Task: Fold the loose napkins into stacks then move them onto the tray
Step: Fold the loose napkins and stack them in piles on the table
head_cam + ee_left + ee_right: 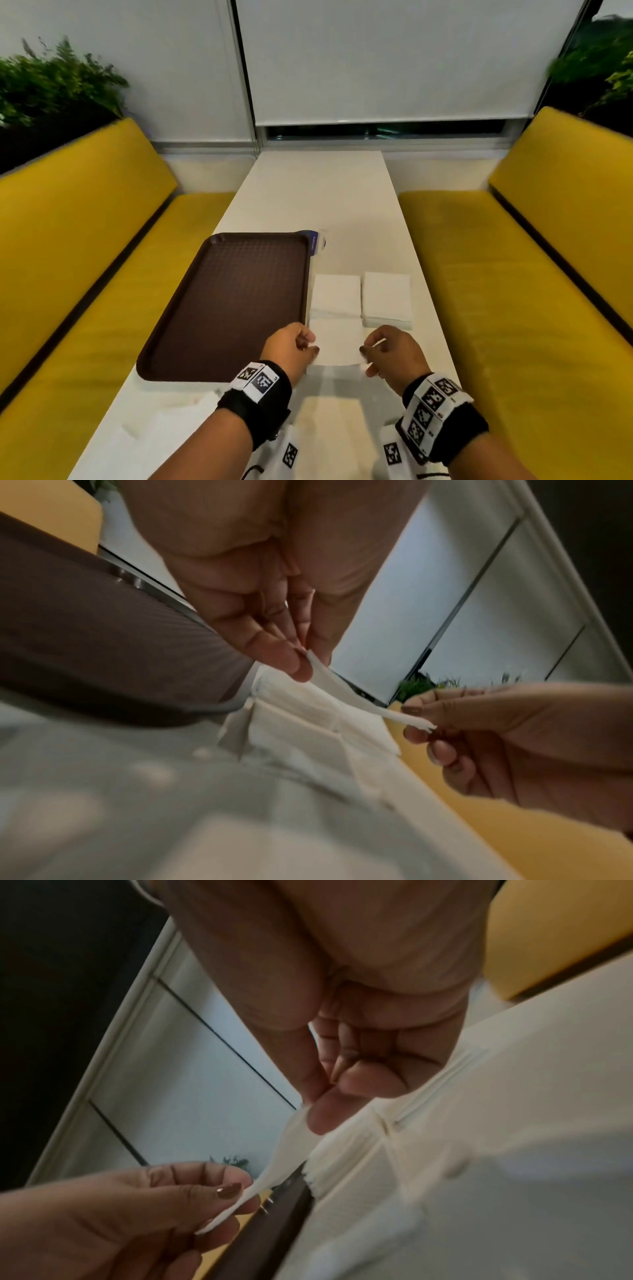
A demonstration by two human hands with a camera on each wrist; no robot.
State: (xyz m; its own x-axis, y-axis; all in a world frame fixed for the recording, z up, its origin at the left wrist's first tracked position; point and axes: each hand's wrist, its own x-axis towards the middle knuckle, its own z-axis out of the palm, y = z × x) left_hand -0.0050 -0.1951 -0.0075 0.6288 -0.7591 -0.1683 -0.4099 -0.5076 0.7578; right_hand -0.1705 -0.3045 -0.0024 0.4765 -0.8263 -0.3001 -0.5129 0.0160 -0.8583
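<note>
A white napkin [337, 341] hangs just above the table, stretched between both hands. My left hand [301, 342] pinches its left edge beside the tray; the pinch shows in the left wrist view [304, 658]. My right hand [371, 353] pinches the right edge, thumb against forefinger [308, 1104]. Just beyond it, two folded napkin stacks lie side by side on the table: the left stack [337, 296] next to the tray, and the right stack [387, 298]. The brown tray [236, 301] sits at the left and holds nothing.
The white table [318, 192] runs away from me between two yellow benches [85, 240]. Loose napkins [329, 428] lie near the front edge under my wrists. A small blue-edged packet [317, 241] sits past the tray's far right corner.
</note>
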